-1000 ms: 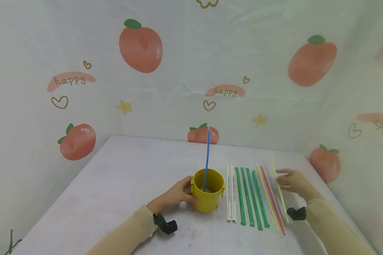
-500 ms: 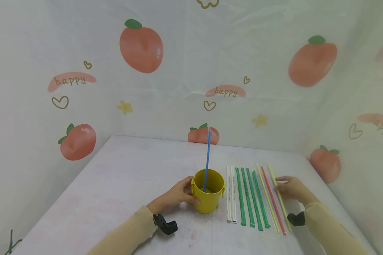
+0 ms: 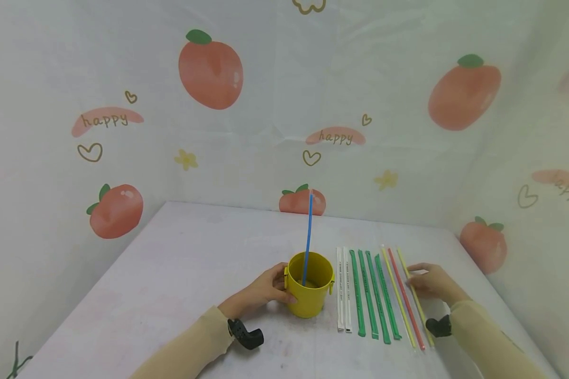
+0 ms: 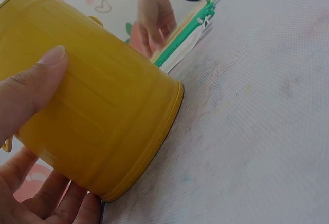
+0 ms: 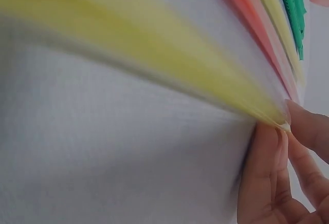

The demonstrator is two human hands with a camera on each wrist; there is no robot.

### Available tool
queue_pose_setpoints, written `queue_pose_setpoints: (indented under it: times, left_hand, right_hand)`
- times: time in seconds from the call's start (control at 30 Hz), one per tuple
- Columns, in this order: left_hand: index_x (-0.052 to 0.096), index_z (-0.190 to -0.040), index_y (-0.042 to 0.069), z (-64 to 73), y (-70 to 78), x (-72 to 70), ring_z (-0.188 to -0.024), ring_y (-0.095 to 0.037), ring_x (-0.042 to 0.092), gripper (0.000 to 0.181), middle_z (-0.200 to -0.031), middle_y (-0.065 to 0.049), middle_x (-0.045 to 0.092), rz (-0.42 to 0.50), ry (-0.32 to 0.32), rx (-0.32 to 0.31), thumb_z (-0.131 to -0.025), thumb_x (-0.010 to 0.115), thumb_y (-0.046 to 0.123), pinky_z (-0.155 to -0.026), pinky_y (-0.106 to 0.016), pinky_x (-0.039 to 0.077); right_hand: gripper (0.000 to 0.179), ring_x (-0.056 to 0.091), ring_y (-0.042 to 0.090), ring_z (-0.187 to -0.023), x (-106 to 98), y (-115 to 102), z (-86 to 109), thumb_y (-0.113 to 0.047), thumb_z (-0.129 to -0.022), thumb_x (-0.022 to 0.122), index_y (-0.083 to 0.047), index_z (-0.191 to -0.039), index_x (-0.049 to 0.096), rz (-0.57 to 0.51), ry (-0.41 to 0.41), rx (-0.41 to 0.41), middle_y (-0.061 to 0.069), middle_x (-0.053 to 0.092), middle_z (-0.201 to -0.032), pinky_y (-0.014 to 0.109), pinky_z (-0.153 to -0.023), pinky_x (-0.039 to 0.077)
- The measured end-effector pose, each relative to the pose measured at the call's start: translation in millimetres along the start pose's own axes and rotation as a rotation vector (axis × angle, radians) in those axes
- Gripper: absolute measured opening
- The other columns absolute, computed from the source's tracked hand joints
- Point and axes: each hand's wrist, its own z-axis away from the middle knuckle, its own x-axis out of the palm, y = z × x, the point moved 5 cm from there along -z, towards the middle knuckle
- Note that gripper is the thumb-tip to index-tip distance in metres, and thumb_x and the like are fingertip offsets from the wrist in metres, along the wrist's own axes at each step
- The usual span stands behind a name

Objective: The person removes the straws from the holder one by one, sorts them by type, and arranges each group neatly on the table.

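Observation:
My left hand (image 3: pixel 265 288) grips the side of a small yellow bucket (image 3: pixel 308 303) standing on the table. In the left wrist view its thumb lies across the bucket's wall, with the other fingers on the opposite side. One blue straw (image 3: pixel 308 231) leans upright inside the bucket. At the right end of a row of straws, my right hand (image 3: pixel 433 281) pinches a yellow straw (image 3: pixel 422 316) in a clear wrapper. That straw lies along the tabletop beside a red straw (image 3: pixel 406 300). The right wrist view shows thumb and fingertips meeting on the wrapped yellow straw (image 5: pixel 169 54).
Left of the red straw lie another yellow straw (image 3: pixel 398 295), several green-wrapped straws (image 3: pixel 356 289) and two white-wrapped straws (image 3: pixel 340 289). All are lined up just right of the bucket on the white table (image 3: pixel 208 247). A printed cloth wall (image 3: pixel 251 158) closes off the back.
My right hand has lowered the yellow straw, which stood raised and tilted, down beside the red one and shifted slightly left with it. The left hand and bucket have stayed still.

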Motion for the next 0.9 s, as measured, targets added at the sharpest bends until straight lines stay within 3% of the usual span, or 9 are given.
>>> queue_pose_setpoints:
  times: [0.23,0.9]
  left_hand:
    - [0.040,-0.134,0.015,-0.2,0.2,0.2,-0.126,-0.021,0.043,0.070,-0.135,-0.002,0.047,0.002,-0.011,0.014,-0.074,0.077,0.013,-0.106,-0.040,0.033]
    - [0.040,-0.134,0.013,-0.4,1.0,0.1,-0.126,-0.021,0.043,0.069,-0.134,-0.003,0.047,0.016,-0.004,0.006,-0.075,0.076,0.010,-0.106,-0.039,0.032]
  right_hand:
    - [0.059,0.058,0.017,-0.075,1.2,1.7,-2.0,-0.016,-0.080,0.071,0.007,-0.128,0.043,0.060,0.002,0.036,0.015,0.059,-0.098,0.028,-0.067,0.053]
    - [0.059,0.058,0.017,-0.076,1.9,-3.6,3.1,-0.014,-0.080,0.070,0.008,-0.127,0.042,0.066,0.010,0.032,0.018,0.058,-0.101,0.029,-0.067,0.053]
